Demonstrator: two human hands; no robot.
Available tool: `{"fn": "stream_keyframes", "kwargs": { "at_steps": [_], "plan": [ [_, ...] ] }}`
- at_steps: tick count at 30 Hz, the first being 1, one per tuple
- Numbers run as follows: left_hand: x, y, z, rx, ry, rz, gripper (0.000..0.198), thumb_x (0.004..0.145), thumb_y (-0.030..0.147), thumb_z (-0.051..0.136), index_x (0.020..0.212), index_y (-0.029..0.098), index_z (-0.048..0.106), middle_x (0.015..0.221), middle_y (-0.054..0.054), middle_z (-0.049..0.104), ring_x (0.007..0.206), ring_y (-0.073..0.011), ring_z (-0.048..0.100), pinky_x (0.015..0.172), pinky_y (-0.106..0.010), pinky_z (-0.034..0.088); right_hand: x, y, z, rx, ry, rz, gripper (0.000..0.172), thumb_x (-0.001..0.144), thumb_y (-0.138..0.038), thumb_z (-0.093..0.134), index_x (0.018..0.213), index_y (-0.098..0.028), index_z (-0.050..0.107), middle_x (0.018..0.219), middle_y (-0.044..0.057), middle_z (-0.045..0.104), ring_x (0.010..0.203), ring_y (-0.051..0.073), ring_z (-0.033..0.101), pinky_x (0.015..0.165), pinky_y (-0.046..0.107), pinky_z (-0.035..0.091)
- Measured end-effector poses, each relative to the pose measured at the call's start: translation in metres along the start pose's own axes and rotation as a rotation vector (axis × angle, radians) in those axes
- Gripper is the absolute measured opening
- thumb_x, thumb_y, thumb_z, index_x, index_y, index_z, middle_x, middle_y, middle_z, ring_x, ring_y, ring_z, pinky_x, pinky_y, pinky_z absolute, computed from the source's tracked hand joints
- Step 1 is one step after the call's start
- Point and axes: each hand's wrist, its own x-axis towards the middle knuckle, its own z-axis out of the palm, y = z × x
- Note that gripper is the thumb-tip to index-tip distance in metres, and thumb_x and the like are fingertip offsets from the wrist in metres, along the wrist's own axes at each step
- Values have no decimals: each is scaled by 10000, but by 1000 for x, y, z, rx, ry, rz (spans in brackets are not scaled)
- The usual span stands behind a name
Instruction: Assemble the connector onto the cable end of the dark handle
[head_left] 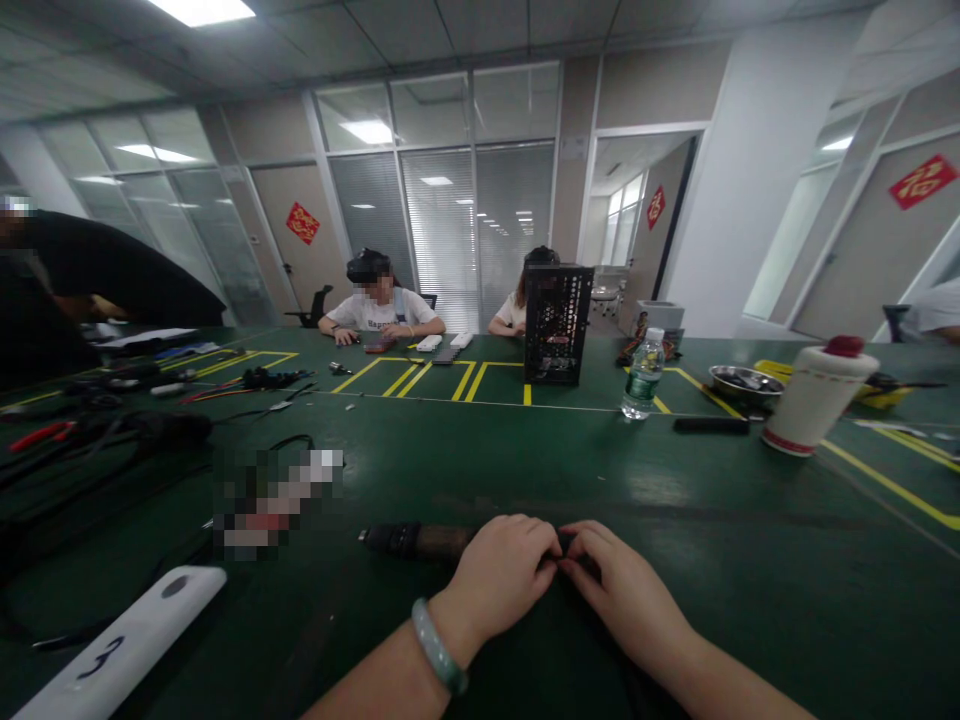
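Assembly workshop in glass-walled office suite: long green-matted workbench (660, 480) marked with yellow tape lines, red-handled pliers (41, 435), grey-blinded glass partitions (442, 230).

Item: dark cylindrical tool (442, 541), exact kind unclear
Look: black tip, brown middle section
Pose: horizontal, tip pointing left
Place: centred near the front edge of the green tabletop (750, 600)
Lead: black cable (628, 685), running toward that edge

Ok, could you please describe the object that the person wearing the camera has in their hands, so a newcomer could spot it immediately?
Find the long green table marked with yellow lines, then look at its near edge, directly before the camera wearer. There, the left hand, with a pale green bangle on its wrist, and the right hand meet at a dark cylindrical tool. Its black tip and brownish middle stick out leftward from the fingers.
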Motion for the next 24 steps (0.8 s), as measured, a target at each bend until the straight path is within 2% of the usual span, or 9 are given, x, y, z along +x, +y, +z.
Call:
{"fn": "stream_keyframes", "kwargs": {
  "at_steps": [6,10,13,17,19,21,24],
  "plan": [
    [0,2,0,25,-6,4,117,870,142,632,940,223,585,946,13,629,916,-210,591,825,-345,442,5,-6,4,-68,8,43,152,927,-136,546,795,-212,550,917,7,602,777,174,602,704,265,457],
    [-1,6,-2,20,8,-9,226,849,123,622,1037,232,560,1012,3,627,937,-216,599,834,-351,453,7,-7,7,-133,17,45,146,896,-97,561,807,-209,537,871,-2,560,739,170,587,656,267,426],
    [-2,10,-5,13,33,-15,314,836,143,641,1118,236,541,1075,-12,632,1004,-227,597,966,-405,424,7,-9,7,-169,11,31,165,877,-56,535,814,-208,519,885,1,548,746,167,588,656,269,419],
    [-3,16,-11,8,93,39,410,838,196,675,1218,235,523,1194,-42,624,1182,-252,539,1154,-486,238,11,-11,1,-211,-3,43,163,871,-57,495,822,-211,507,895,14,547,750,173,586,658,273,426],
    [-4,18,-16,-12,108,82,450,849,205,680,1265,240,512,1264,-42,601,1270,-249,480,1177,-482,202,14,-6,-7,-237,9,48,138,884,-94,484,820,-214,505,903,24,549,757,180,587,665,281,431],
    [-6,20,-21,-41,97,141,465,866,191,668,1297,254,505,1309,-25,581,1309,-225,448,1190,-468,185,14,9,-23,-274,49,65,120,912,-167,470,810,-220,503,908,33,556,749,189,587,660,296,429],
    [-8,22,-25,-73,70,235,434,902,156,614,1310,264,511,1324,-8,582,1310,-193,451,1191,-459,183,-6,54,-61,-339,131,189,163,922,-283,475,775,-232,525,878,49,587,723,212,597,651,329,429]
  ]
}}
